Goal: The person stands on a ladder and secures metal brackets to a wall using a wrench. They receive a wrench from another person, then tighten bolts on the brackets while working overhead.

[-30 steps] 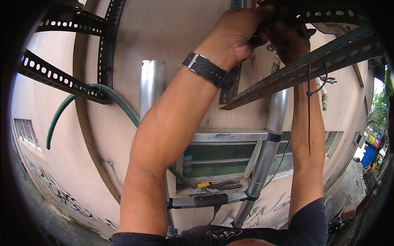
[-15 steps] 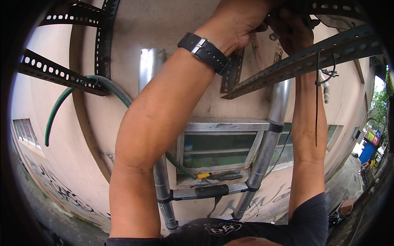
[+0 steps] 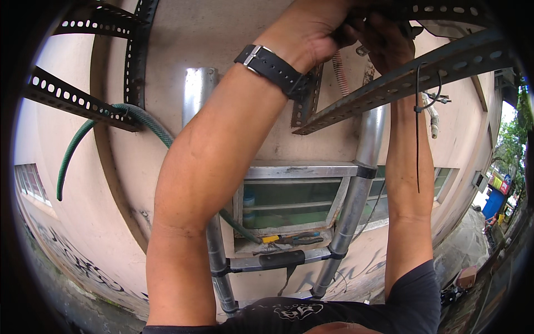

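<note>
Both my arms reach up to dark fittings at the top of the view, among rusty slotted angle brackets [image 3: 400, 75]. My left hand [image 3: 320, 36] is bent in with its fingers curled against a dark object, mostly hidden. Just right of it my right hand [image 3: 389, 44] is closed around something dark that I cannot make out. A ribbed reddish hose [image 3: 339, 72] hangs below them. A black cable tie [image 3: 418, 139] dangles from the bracket, near a pale fitting [image 3: 433, 122] beside my right forearm.
An aluminium telescopic ladder [image 3: 347, 220] leans on the pink wall [image 3: 283, 139] before a small window [image 3: 292, 203]. Pliers [image 3: 297, 239] lie on the sill. A green hose [image 3: 75, 145] hangs over black brackets [image 3: 78, 100] on the left. A blue bin [image 3: 492, 206] stands far right.
Since a second ago, the ladder and wall have shifted slightly up in the view. My left forearm has moved up and left. Both hands remain at the dark fittings.
</note>
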`<control>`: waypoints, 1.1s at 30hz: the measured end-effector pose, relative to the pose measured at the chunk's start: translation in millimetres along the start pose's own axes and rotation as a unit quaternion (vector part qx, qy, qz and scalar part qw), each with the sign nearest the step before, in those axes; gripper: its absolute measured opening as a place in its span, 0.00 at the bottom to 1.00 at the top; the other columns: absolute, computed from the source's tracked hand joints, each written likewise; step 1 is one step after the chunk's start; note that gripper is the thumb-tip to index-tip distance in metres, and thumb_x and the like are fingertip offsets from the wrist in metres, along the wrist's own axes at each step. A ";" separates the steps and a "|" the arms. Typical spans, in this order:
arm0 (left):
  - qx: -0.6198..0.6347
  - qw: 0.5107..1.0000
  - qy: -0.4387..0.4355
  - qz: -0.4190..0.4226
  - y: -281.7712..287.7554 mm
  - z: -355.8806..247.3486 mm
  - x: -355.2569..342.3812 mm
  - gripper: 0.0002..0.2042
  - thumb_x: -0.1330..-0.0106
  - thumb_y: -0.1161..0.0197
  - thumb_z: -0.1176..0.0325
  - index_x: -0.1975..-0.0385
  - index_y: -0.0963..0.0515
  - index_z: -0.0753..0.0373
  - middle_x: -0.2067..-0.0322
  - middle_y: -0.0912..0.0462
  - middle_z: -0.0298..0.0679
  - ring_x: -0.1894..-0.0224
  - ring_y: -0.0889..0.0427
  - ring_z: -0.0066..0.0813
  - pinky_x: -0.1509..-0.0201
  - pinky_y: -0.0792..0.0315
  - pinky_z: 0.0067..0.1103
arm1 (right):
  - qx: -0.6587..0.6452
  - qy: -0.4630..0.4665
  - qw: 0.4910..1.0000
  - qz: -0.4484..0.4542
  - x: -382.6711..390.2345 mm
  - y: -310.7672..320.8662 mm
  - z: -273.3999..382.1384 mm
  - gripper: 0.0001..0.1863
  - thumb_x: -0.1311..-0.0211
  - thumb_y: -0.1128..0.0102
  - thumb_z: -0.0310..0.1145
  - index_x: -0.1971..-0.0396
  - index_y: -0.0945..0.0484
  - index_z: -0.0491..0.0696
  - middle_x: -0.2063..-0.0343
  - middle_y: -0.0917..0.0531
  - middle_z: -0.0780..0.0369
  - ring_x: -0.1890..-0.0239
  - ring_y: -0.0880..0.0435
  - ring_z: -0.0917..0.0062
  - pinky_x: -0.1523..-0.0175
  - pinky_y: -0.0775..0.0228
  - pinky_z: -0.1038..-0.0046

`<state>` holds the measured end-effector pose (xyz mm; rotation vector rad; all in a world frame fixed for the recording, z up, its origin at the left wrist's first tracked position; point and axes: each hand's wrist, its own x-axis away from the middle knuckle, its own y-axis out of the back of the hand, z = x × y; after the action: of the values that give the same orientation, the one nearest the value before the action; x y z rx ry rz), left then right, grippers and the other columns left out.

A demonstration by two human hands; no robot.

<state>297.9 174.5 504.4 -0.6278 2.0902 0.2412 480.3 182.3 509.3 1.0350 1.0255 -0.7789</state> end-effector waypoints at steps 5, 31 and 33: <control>-0.028 0.996 -0.023 -0.078 -23.2 2.0 0.1 0.05 0.31 0.35 0.69 0.61 0.16 0.62 0.74 0.21 0.31 0.80 0.32 0.16 0.81 0.46 0.14 | 0.046 -0.008 0.997 -0.063 -1.1 25.8 1.4 0.07 0.33 0.33 0.32 0.58 0.19 0.48 0.74 0.20 0.70 0.75 0.23 0.86 0.68 0.28 0.82; -0.460 0.772 -0.437 -0.046 -6.3 49.5 39.9 0.22 0.32 0.31 0.55 0.48 0.20 0.68 0.60 0.14 0.48 0.61 0.14 0.39 0.58 0.22 0.32 | 0.202 0.052 0.978 -0.022 33.9 8.6 7.1 0.28 0.41 0.26 0.33 0.43 0.25 0.42 0.57 0.18 0.62 0.62 0.19 0.80 0.61 0.27 0.78; -0.476 0.773 -0.418 -0.018 3.9 56.3 33.1 0.23 0.33 0.30 0.51 0.51 0.16 0.67 0.60 0.12 0.46 0.62 0.13 0.36 0.60 0.21 0.28 | 0.267 0.075 0.960 -0.041 46.1 1.0 0.7 0.30 0.42 0.25 0.34 0.42 0.26 0.42 0.56 0.18 0.61 0.60 0.19 0.79 0.59 0.26 0.78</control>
<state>321.4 188.9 445.0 -0.9046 0.9642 1.3455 497.2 179.7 466.4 1.5390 1.0136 -1.0920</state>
